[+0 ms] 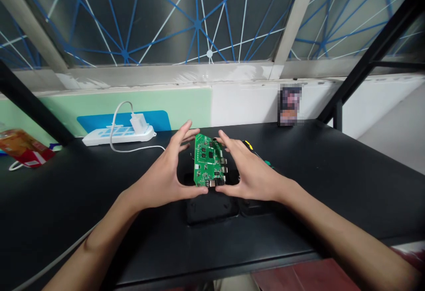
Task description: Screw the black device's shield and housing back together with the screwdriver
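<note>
The person holds a green board (pixel 205 160) up between both hands, above the counter (pixel 312 162) and over the far part of a black case (pixel 212 211). The board stands tilted, its chips facing the person, with metal ports along its right side and lower edge. The left hand (pixel 166 169) curves widely around the left side, thumb at the lower edge and fingers spread near the upper corner. The right hand (pixel 257 169) mirrors it, thumb under the ports and fingers by the top; exactly where the upper fingertips touch cannot be told.

Just right of the case lies another dark part (pixel 255 207), half hidden by the right hand. Beyond that hand shows a yellow-and-black tool (pixel 248 145), mostly covered. To the left, near the wall, a white power strip (pixel 96 137) carries a plugged-in charger (pixel 138 123) with a looping white cable (pixel 112 133). A red-and-orange packet (pixel 25 147) sits farther left.
</note>
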The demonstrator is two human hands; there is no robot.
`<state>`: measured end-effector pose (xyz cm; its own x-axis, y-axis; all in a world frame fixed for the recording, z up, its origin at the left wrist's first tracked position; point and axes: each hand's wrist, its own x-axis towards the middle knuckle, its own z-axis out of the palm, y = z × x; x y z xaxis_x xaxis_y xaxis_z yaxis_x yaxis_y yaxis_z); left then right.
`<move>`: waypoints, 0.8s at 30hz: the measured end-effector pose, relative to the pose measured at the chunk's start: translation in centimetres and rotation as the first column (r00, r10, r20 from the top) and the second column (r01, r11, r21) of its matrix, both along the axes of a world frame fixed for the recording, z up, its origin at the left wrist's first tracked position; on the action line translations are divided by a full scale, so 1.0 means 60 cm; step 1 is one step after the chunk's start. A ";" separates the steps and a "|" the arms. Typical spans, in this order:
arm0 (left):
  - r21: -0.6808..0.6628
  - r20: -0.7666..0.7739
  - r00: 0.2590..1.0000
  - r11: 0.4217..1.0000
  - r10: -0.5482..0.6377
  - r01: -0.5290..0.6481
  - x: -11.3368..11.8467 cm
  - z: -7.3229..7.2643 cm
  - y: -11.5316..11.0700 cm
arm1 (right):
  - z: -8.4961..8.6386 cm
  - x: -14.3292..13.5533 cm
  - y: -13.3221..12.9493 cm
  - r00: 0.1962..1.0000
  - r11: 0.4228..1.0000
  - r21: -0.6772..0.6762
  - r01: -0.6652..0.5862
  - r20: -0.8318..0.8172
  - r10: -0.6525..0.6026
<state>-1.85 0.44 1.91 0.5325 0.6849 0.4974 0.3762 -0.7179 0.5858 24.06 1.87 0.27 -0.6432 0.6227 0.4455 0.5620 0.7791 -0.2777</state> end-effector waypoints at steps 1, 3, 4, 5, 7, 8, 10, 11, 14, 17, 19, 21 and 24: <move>0.034 -0.035 0.999 0.999 0.014 -0.013 -0.001 -0.001 0.001 | 0.002 0.002 0.000 1.000 1.000 0.030 0.008 0.021 -0.009; 0.100 -0.107 0.993 0.994 0.048 -0.037 -0.001 -0.002 0.002 | 0.005 0.005 0.001 0.998 0.997 0.078 0.024 0.049 -0.028; 0.125 -0.140 0.988 0.991 0.066 -0.048 0.000 -0.002 0.003 | 0.006 0.006 0.001 0.997 0.995 0.093 0.030 0.061 -0.036; 0.143 -0.172 0.982 0.988 0.082 -0.058 0.000 -0.003 0.003 | 0.006 0.006 0.001 0.997 0.994 0.103 0.034 0.071 -0.042; 0.171 -0.225 0.968 0.983 0.108 -0.070 0.000 -0.003 0.004 | 0.006 0.007 0.001 0.996 0.993 0.116 0.034 0.082 -0.043; 0.183 -0.246 0.962 0.980 0.116 -0.071 0.000 -0.004 0.005 | 0.006 0.007 0.001 0.996 0.992 0.121 0.032 0.082 -0.042; 0.206 -0.279 0.951 0.976 0.133 -0.076 -0.001 -0.004 0.006 | 0.005 0.006 0.000 0.996 0.991 0.130 0.027 0.079 -0.038; 0.216 -0.291 0.946 0.973 0.141 -0.078 -0.001 -0.005 0.007 | 0.004 0.005 0.000 0.996 0.991 0.134 0.027 0.077 -0.038; 0.234 -0.314 0.936 0.968 0.159 -0.086 -0.002 -0.006 0.009 | 0.004 0.006 0.001 0.997 0.990 0.140 0.027 0.075 -0.037; 0.255 -0.321 0.932 0.963 0.168 -0.086 -0.003 -0.006 0.011 | 0.009 0.011 0.002 0.997 0.993 0.119 0.007 0.079 -0.017; 0.270 -0.322 0.931 0.959 0.170 -0.082 -0.005 -0.007 0.013 | 0.013 0.016 0.003 0.996 0.995 0.094 -0.017 0.088 0.008; 0.278 -0.317 0.933 0.958 0.168 -0.078 -0.007 -0.006 0.014 | 0.018 0.021 0.003 0.996 0.997 0.071 -0.030 0.089 0.023; 0.271 -0.296 0.942 0.960 0.157 -0.075 -0.010 -0.004 0.015 | 0.022 0.025 0.003 0.996 0.998 0.052 -0.030 0.087 0.026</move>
